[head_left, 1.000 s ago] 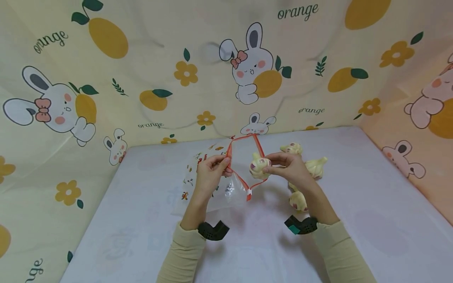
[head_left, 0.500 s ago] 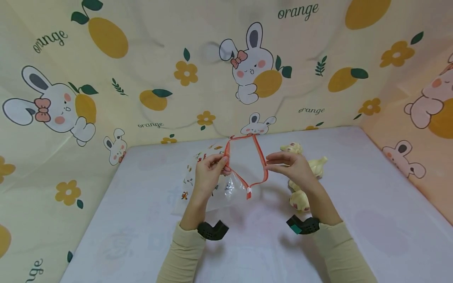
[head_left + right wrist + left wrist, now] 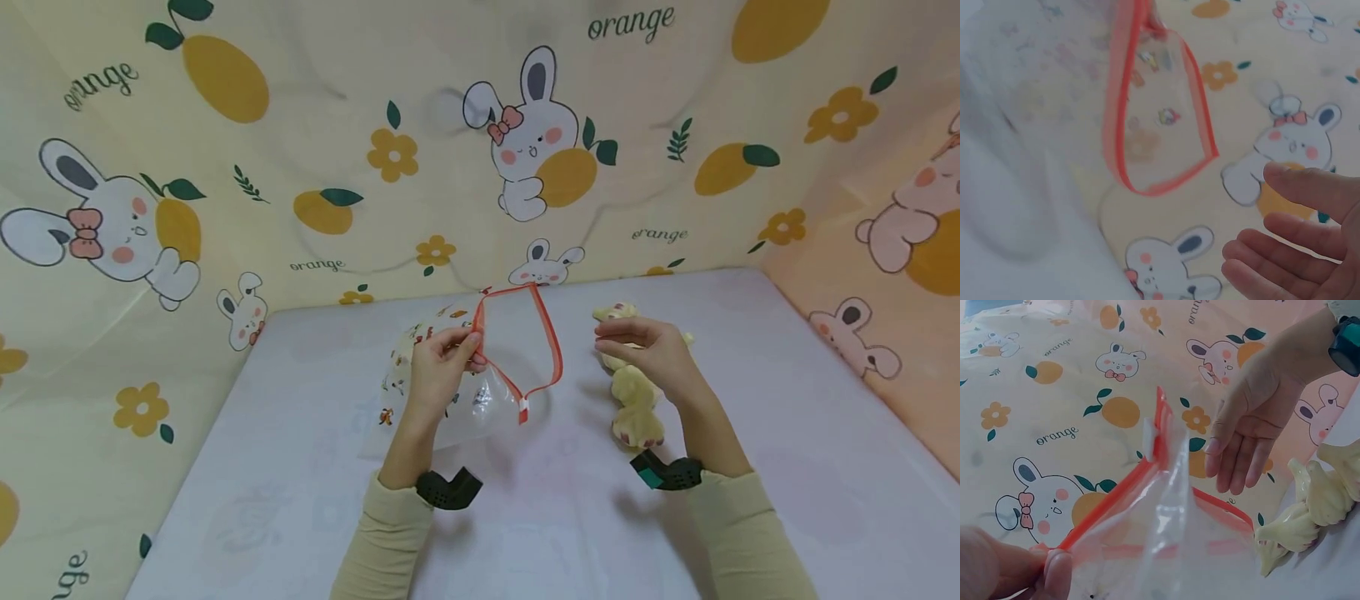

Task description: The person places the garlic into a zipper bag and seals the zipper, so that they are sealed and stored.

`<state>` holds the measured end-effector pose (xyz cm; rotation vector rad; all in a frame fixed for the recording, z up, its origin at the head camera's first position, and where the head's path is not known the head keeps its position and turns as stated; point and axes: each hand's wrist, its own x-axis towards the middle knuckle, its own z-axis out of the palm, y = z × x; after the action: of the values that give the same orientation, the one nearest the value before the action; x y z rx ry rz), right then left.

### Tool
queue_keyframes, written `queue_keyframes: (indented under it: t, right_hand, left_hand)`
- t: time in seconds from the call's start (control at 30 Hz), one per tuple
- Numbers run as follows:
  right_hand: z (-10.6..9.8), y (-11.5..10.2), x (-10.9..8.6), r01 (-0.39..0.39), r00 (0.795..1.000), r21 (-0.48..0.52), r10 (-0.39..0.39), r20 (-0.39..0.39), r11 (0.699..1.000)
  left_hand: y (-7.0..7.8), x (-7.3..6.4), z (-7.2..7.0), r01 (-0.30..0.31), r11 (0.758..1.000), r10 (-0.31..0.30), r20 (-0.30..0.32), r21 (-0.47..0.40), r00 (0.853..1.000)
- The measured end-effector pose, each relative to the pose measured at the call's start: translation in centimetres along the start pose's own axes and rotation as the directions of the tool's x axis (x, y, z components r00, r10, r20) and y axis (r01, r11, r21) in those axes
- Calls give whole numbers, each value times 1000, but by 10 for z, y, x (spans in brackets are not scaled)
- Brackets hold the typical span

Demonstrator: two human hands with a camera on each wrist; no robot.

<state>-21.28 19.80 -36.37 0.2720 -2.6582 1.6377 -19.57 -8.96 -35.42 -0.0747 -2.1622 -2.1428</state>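
A clear zip bag with small printed figures lies on its side, its red-edged mouth spread wide toward the right. My left hand pinches the near left part of the red rim between thumb and fingers. Several pale garlic bulbs with purplish patches lie in a cluster to the right of the bag. Above them is my right hand, fingers extended and thumb apart, with nothing in it. It partly hides the back bulbs in the head view. The right wrist view shows the bag's open mouth beyond these fingers.
A white cloth covers the table. Behind and at both sides hangs a cream curtain printed with rabbits and oranges. A white slider sits at the near end of the bag's zip.
One second ago my right hand held a garlic bulb at the bag's mouth; it has let go of it and moved right, over the other bulbs. My left hand stays at the rim.
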Motion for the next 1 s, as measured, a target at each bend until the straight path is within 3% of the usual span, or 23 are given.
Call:
queue_keyframes:
  t: [0.23, 0.37, 0.73, 1.0]
  right_hand:
    - [-19, 9, -2, -12, 999, -34, 11, -36, 999]
    - [-28, 14, -3, 21, 999, -56, -22, -28, 998]
    - [-44, 35, -3, 93, 991, -20, -95, -96, 995]
    - [-52, 45, -5, 94, 986, -17, -95, -133, 995]
  left_hand:
    - [2, -1, 2, -1, 1000, 1, 10, -13, 1000]
    - [2, -1, 2, -3, 1000, 3, 15, -15, 1000]
    - [1, -2, 3, -11, 1000, 11, 23, -10, 1000]
    - [0, -3, 4, -4, 1000, 4, 31, 7, 999]
